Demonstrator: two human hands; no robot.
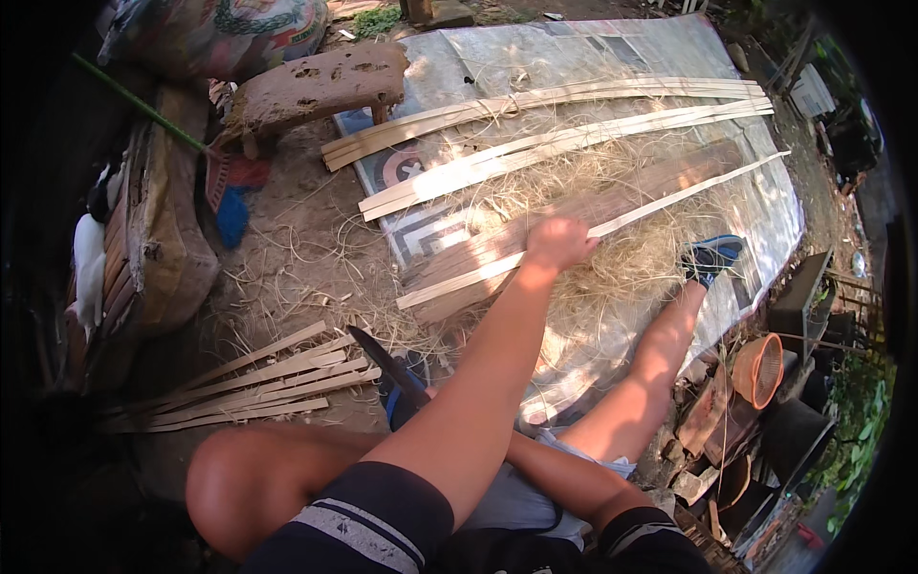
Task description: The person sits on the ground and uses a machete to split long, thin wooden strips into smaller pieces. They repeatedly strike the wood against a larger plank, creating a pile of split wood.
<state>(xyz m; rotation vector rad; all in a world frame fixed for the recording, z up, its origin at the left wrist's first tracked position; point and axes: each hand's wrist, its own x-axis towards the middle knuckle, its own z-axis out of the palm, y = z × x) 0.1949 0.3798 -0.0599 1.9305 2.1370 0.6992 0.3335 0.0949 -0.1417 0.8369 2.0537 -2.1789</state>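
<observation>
My left hand (559, 244) is closed around a long pale bamboo strip (459, 287), which lies slantwise over a brown wooden board (660, 177). My arms cross, the left forearm passing over the right. From beneath it shows a knife (387, 362) with a dark blade, pointing up and to the left. Only a sliver of my right hand (431, 393) is visible at the knife's lower end; the left forearm covers the rest. Curly, thin bamboo shavings (622, 258) lie around the board.
Split bamboo strips (564, 139) lie on a printed sheet (765, 210); several more strips (277, 387) rest on the ground at left. A low wooden bench (316, 86) and a stuffed sack (215, 33) stand far left. Pots, including an orange one (758, 371), crowd the right.
</observation>
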